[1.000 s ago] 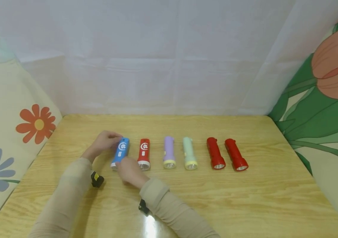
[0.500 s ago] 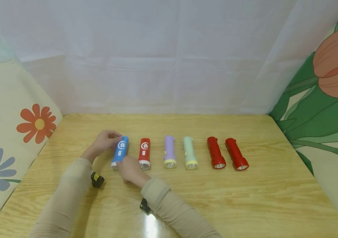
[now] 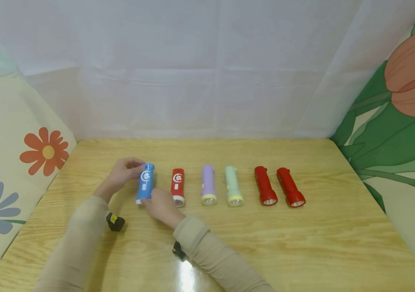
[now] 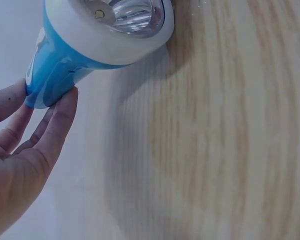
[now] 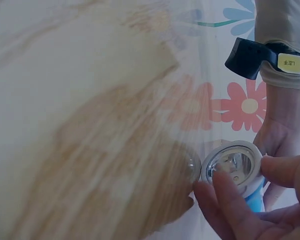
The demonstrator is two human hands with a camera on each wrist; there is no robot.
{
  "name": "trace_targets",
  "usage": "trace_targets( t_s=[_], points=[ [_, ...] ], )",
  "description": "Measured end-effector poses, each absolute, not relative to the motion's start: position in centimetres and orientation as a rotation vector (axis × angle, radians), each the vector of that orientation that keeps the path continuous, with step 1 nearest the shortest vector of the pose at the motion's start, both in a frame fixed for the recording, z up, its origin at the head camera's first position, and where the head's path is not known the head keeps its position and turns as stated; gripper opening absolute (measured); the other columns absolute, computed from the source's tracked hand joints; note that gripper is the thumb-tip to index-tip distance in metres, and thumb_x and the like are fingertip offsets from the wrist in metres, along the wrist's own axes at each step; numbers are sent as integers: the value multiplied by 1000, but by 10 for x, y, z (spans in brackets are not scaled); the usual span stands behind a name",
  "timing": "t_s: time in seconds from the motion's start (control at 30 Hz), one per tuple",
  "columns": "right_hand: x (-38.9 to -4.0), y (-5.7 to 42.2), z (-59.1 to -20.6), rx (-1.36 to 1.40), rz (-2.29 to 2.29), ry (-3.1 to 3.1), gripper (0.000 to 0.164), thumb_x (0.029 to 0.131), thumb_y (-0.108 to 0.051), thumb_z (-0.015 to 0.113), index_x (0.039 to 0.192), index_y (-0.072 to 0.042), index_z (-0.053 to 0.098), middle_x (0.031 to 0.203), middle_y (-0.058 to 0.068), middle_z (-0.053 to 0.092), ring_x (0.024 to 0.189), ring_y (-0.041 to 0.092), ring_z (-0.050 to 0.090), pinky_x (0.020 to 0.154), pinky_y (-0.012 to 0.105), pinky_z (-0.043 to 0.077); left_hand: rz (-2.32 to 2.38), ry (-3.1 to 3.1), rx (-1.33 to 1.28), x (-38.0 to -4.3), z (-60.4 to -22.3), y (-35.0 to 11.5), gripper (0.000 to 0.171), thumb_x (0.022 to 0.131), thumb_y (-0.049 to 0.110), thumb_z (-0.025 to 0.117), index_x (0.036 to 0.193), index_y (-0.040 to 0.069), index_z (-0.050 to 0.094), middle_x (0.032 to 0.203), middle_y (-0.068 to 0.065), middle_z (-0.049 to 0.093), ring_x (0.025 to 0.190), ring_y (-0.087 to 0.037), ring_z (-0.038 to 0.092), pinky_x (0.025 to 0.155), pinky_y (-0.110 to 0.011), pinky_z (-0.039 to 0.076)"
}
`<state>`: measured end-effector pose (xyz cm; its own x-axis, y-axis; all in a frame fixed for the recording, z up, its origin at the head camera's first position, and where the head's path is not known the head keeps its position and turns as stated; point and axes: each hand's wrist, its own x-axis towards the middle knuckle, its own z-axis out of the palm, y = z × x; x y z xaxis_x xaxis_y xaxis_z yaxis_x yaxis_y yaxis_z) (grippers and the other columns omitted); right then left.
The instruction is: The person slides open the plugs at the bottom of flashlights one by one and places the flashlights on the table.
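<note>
A blue flashlight [image 3: 146, 181] with a white head and a white printed emblem lies at the left end of a row. My left hand [image 3: 122, 175] pinches its tail end between thumb and fingers, as the left wrist view shows with the flashlight's lens [image 4: 135, 15] facing the camera. At the front, my right hand [image 3: 163, 206] holds the white head [image 5: 255, 185], thumb on one side and fingers on the other. Just right of it rests a red flashlight [image 3: 177, 182] with a white head, its lens end beside my right hand.
Farther right along the row lie a purple flashlight [image 3: 208, 180], a mint green flashlight [image 3: 232, 180] and two plain red flashlights [image 3: 263, 182]. They rest on a wooden table [image 3: 320, 243] with a white cloth [image 3: 207, 81] behind. Flowered cloths flank both sides.
Both hands still hold the blue flashlight. Its tail end has shifted slightly left with my left hand, so it stands straighter and farther from the red one. The other flashlights stay in place.
</note>
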<state>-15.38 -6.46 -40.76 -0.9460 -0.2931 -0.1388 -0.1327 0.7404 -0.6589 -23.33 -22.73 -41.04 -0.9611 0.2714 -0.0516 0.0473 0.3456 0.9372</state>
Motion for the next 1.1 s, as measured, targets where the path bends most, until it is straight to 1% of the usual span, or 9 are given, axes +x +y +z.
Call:
trace_targets(
  t_s=[0.23, 0.37, 0.53, 0.73, 0.87, 1.03, 1.1],
  points=[
    [-156, -65, -406, -305, -1058, 2690, 30, 84, -28, 64, 101, -4, 58, 76, 1, 55, 62, 11, 49, 55, 22, 41, 1718, 2394, 307, -231, -410, -229, 34, 92, 11, 53, 113, -14, 47, 103, -18, 58, 80, -9, 61, 73, -28, 52],
    [-158, -67, -406, -230, -1158, 2596, 34, 84, -26, 64, 108, -3, 56, 81, 2, 57, 64, 11, 50, 56, 22, 43, 1721, 2404, 315, -231, -409, -228, 33, 92, 11, 53, 112, -15, 47, 103, -19, 57, 80, -9, 60, 74, -28, 52],
    [-159, -69, -409, -213, -1209, 2571, 37, 83, -27, 65, 111, -4, 56, 83, 2, 59, 65, 10, 51, 58, 21, 44, 1710, 2413, 309, -231, -410, -228, 31, 92, 11, 52, 111, -14, 48, 105, -23, 55, 81, -8, 60, 74, -27, 52],
    [-160, -69, -409, -240, -1202, 2587, 38, 83, -27, 66, 111, -4, 56, 86, 2, 60, 67, 10, 51, 59, 21, 43, 1706, 2408, 302, -231, -409, -229, 31, 92, 11, 52, 111, -14, 48, 103, -19, 57, 81, -8, 60, 75, -27, 51],
    [-160, -69, -408, -237, -1205, 2574, 39, 83, -26, 66, 113, -4, 55, 89, 3, 61, 69, 10, 53, 61, 21, 44, 1698, 2398, 275, -230, -408, -228, 36, 93, 14, 52, 115, -13, 46, 109, -23, 54, 83, -8, 60, 76, -27, 51],
    [-159, -70, -406, -209, -1195, 2576, 39, 81, -26, 69, 110, -4, 55, 86, 3, 59, 68, 11, 53, 59, 22, 45, 1728, 2353, 232, -227, -404, -229, 46, 95, 20, 48, 129, -10, 38, 121, -30, 47, 86, -7, 60, 79, -29, 50],
    [-158, -70, -405, -203, -1179, 2588, 38, 80, -26, 69, 109, -4, 56, 85, 3, 59, 67, 11, 52, 58, 22, 44, 1747, 2348, 211, -227, -402, -230, 48, 96, 22, 45, 131, -9, 35, 123, -31, 45, 86, -7, 59, 79, -28, 50]
  ],
)
